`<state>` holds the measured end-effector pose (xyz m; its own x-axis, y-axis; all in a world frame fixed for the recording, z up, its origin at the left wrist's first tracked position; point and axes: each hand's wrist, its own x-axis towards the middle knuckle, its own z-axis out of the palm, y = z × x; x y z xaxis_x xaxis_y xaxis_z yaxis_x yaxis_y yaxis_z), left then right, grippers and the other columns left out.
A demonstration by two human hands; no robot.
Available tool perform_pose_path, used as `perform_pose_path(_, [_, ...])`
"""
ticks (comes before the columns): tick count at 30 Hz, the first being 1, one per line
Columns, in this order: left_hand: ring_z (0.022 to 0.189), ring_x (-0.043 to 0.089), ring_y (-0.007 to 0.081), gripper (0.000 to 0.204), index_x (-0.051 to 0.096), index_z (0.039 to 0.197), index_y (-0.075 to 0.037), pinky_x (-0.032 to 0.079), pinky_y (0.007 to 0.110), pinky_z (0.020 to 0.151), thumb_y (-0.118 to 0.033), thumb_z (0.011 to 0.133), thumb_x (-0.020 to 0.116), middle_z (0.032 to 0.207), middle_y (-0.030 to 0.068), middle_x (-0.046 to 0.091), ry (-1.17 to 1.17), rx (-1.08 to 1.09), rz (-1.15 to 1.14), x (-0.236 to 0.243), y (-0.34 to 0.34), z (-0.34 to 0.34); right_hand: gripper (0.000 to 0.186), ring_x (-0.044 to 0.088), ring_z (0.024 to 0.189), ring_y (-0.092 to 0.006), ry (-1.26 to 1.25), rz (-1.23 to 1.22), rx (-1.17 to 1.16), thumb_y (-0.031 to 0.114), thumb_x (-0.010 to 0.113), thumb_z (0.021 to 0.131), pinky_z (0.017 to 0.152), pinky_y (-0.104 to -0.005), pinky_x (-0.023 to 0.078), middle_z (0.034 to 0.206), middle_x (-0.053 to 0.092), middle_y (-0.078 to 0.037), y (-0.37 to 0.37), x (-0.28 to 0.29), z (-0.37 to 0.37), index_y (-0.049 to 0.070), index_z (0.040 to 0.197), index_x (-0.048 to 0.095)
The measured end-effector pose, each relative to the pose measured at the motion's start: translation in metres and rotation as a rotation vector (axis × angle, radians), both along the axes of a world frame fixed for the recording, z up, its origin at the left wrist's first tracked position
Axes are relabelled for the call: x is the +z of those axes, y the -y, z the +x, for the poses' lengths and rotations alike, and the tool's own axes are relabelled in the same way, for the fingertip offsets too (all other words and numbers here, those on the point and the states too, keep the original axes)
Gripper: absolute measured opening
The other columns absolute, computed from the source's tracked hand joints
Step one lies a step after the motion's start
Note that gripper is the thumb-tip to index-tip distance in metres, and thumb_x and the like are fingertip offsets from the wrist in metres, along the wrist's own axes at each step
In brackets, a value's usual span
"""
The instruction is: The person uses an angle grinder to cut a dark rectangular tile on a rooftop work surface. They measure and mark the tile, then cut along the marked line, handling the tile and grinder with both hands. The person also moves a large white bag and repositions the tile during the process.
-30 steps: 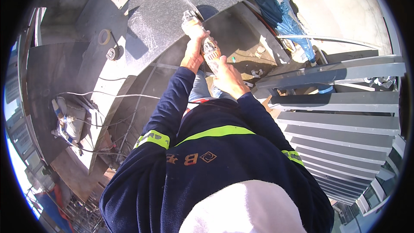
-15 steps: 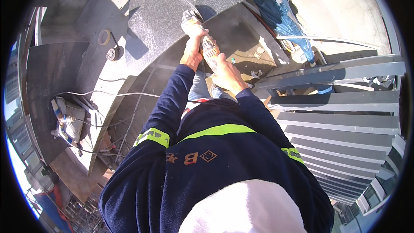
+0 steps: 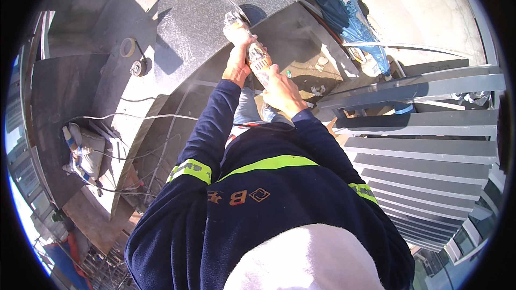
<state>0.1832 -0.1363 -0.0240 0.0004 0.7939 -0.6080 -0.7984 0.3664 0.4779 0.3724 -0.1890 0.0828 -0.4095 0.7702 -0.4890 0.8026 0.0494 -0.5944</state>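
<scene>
My left hand (image 3: 236, 56) is closed on the front part of a dusty orange-and-grey angle grinder (image 3: 259, 58). Farther back, my right hand (image 3: 281, 90) grips its rear body. The grinder's head is at the near edge of a speckled dark-grey stone slab (image 3: 188, 21), at the end of a thin straight line across the surface. A dark rounded shape shows beside the head; I cannot tell whether it is disc or shadow. Pale dust streaks the slab. My legs show below the tool.
Left are a tape roll (image 3: 127, 47), a tape measure (image 3: 137, 67), cables, a dark board (image 3: 59, 102) and another tool (image 3: 80, 150) on a padded bundle. At right are blue sheeting (image 3: 349, 19), a pale wall (image 3: 424, 11) and stacked grey metal beams (image 3: 419, 123).
The grinder and both hands have shifted slightly up and left in the picture, with the surroundings shifting a little too. Both grips look the same.
</scene>
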Motion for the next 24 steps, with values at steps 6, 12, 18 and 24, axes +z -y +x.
perform_pose_path(6, [0.090,0.077,0.0343,0.035,0.063,0.118,-0.007,0.066,0.053,0.080,-0.025,0.094,0.081,0.096,0.0150,0.074,0.037,0.003,-0.012,-0.005,0.004,-0.001,0.059,0.074,0.102,-0.0550,0.029,0.006,0.009,0.011,0.074,0.089,0.087,-0.0599,0.061,0.106,0.074,-0.038,0.005,0.005,-0.003,-0.005,0.136,0.041])
perform_pose_path(12, [0.085,0.077,0.0335,0.030,0.065,0.117,-0.005,0.067,0.051,0.075,-0.017,0.093,0.078,0.093,0.0147,0.072,0.066,0.024,-0.042,0.001,0.004,0.002,0.056,0.074,0.102,-0.0553,0.005,0.010,0.014,0.012,0.072,0.089,0.087,-0.0601,0.061,0.105,0.074,-0.038,0.006,0.006,-0.001,-0.004,0.133,0.042])
perform_pose_path(18, [0.087,0.076,0.0321,0.033,0.064,0.115,-0.007,0.066,0.051,0.079,-0.025,0.094,0.081,0.092,0.0138,0.073,0.030,0.000,-0.018,0.001,0.009,0.004,0.055,0.074,0.100,-0.0553,0.001,0.013,0.010,0.012,0.071,0.088,0.085,-0.0603,0.060,0.104,0.074,-0.038,0.010,0.004,0.000,-0.005,0.132,0.042])
perform_pose_path(24, [0.088,0.077,0.0317,0.032,0.064,0.114,-0.006,0.066,0.052,0.078,-0.025,0.094,0.081,0.092,0.0134,0.073,0.060,-0.001,0.001,0.000,0.012,0.006,0.060,0.074,0.099,-0.0548,0.010,0.021,0.022,0.012,0.071,0.087,0.084,-0.0590,0.060,0.104,0.074,-0.037,0.013,0.007,0.002,-0.009,0.135,0.042])
